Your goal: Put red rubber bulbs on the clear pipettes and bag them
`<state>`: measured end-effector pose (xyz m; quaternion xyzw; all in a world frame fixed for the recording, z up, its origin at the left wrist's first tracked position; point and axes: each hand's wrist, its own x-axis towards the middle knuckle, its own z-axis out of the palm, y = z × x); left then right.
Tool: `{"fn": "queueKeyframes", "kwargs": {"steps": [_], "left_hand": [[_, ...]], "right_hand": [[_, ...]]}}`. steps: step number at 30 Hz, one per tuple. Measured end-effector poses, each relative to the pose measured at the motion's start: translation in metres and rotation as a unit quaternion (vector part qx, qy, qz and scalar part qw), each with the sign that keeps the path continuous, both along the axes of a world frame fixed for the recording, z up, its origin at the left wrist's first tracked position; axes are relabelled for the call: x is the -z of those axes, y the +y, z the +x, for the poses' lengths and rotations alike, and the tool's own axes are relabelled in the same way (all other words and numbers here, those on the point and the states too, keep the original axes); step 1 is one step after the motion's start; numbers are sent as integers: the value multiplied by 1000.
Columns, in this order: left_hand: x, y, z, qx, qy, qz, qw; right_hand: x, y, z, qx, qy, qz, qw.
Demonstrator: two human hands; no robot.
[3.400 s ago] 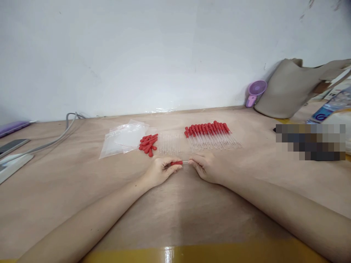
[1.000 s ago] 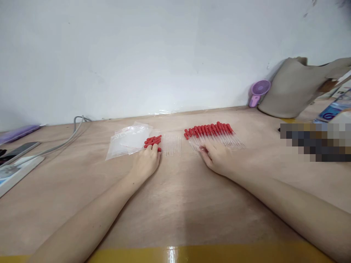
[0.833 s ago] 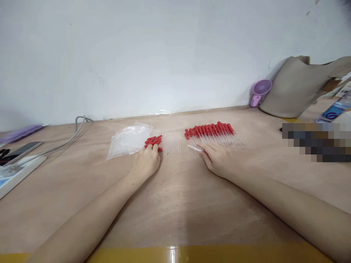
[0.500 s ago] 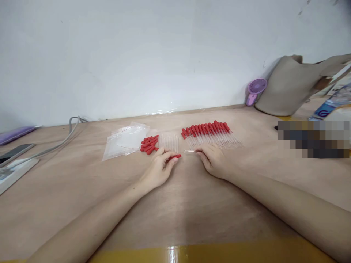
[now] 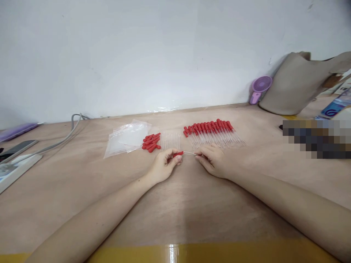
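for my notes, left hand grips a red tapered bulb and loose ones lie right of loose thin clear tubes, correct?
Wrong side: the head view shows the loose red tapered bulbs left of the loose thin clear tubes. The left hand grips another bulb.

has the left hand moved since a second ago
Yes, rightward: the bare left hand has gone from the loose bulbous red caps to the near side of the row of thin clear tubes.

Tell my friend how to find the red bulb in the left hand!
Start at the brown tabletop against the white wall. Midway across it, find the left hand pinching the red dropper bulb. Unlike the loose bulbs piled beyond, it is held, and points toward the clear tube in the right hand.
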<state>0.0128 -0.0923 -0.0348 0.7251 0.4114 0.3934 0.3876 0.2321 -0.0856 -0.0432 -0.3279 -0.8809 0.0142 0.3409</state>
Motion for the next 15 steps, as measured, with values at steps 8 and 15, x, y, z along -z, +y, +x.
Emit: {"fn": "queueKeyframes", "kwargs": {"steps": [8, 15], "left_hand": [[-3, -2, 2, -2, -45, -33, 998], [-4, -6, 1, 21, -34, -17, 999]], "right_hand": [[-12, -7, -5, -52, 39, -55, 996], [-9, -2, 0, -63, 18, -89, 994]]}}
